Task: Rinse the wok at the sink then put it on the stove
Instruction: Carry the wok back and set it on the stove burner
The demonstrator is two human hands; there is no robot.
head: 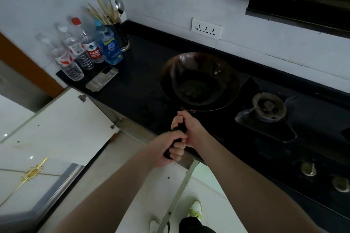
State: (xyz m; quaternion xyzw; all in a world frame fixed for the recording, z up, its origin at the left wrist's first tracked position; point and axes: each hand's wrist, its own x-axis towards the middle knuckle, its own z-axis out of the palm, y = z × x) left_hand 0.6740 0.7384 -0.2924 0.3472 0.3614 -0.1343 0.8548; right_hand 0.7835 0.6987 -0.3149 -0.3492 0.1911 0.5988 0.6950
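Observation:
A dark, rust-stained wok point(200, 79) hangs over the black counter, just left of the gas burner point(269, 108) of the stove. Both hands grip its black handle. My left hand point(170, 149) holds the near end of the handle. My right hand point(189, 128) wraps the handle closer to the bowl. The wok's inside shows dark patches. No sink is in view.
Several water bottles point(85, 51) and a utensil holder point(117, 30) with chopsticks and a spoon stand at the counter's far left. A phone point(102, 79) lies beside them. Two stove knobs point(308, 170) sit near the front edge. An open white cabinet door point(56, 126) juts out at the left.

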